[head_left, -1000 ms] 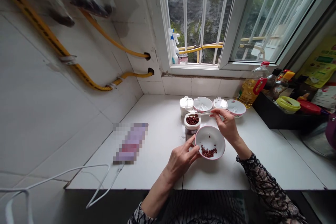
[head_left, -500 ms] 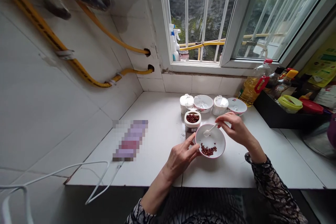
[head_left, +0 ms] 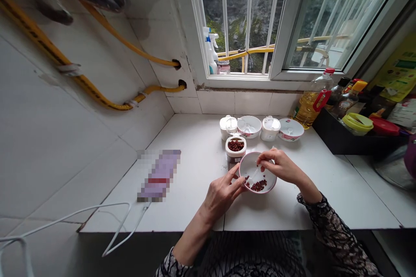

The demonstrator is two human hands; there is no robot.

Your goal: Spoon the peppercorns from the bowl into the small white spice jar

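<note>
My left hand (head_left: pixel 225 188) grips the left rim of a white bowl (head_left: pixel 270 172) with a pink edge, thumb on the inside. Small dark red peppercorns (head_left: pixel 259 185) lie in the bottom of the bowl. Pinched in my right hand (head_left: pixel 281 166) is a small white spoon (head_left: pixel 255 175), its head low inside the bowl near my left thumb and the peppercorns. Directly behind the bowl stands an open spice jar (head_left: pixel 235 146) filled with the same dark red peppercorns.
Behind are two white lidded jars (head_left: pixel 271 129), a white bowl (head_left: pixel 249 127) and a flowered bowl (head_left: pixel 291 130). An oil bottle (head_left: pixel 312 101) and a black box of bottles (head_left: pixel 344 140) stand at right. A white cable (head_left: pixel 125 225) hangs over the left counter edge.
My right hand has moved down and left, bringing the spoon from the bowl's upper part towards the peppercorns. My left hand keeps its grip on the rim. The view has shifted slightly.
</note>
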